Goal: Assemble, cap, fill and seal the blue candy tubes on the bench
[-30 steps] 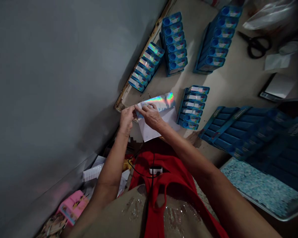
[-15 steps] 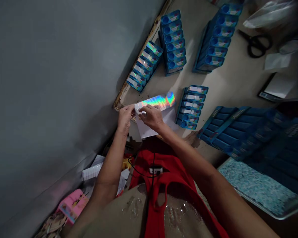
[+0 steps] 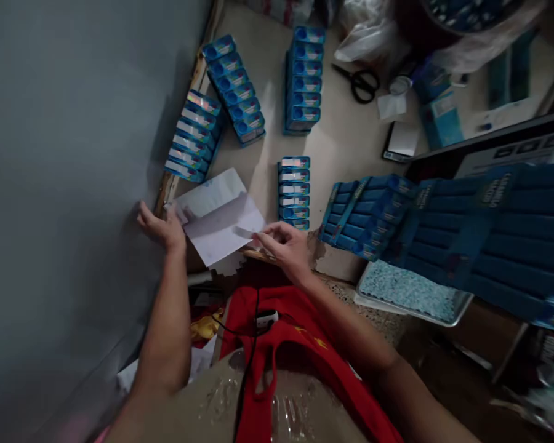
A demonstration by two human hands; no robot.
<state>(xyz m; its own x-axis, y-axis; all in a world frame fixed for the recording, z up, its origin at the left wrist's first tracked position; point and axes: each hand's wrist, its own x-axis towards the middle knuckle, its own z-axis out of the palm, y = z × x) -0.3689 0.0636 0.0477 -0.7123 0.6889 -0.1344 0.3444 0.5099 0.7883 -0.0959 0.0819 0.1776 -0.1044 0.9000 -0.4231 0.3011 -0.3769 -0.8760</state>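
A thin pale strip (image 3: pixel 244 232) is pinched between the thumb and fingers of my right hand (image 3: pixel 286 247), above the near right part of a white sheet of stickers (image 3: pixel 221 215). The sheet lies tilted at the table's near left corner and hangs partly over the edge. Beside its left end is my left hand (image 3: pixel 162 229), fingers stretched toward the wall and thumb near the sheet's end. Past the sheet stand short rows of slim blue boxes: one row (image 3: pixel 191 138) has white labels on its ends, and a smaller row (image 3: pixel 294 187) has labels on several.
Two more blue box rows (image 3: pixel 237 89) (image 3: pixel 305 80) stand farther back. Black scissors (image 3: pixel 364 85) lie to their right. At right are stacked blue boxes (image 3: pixel 480 221) above a tray of pale blue bits (image 3: pixel 406 289). A grey wall (image 3: pixel 74 154) borders the left side.
My hands have moved apart, the left toward the wall, the right drawing back with a strip. The shiny rainbow patch on the sheet no longer shows. The view has shifted right.
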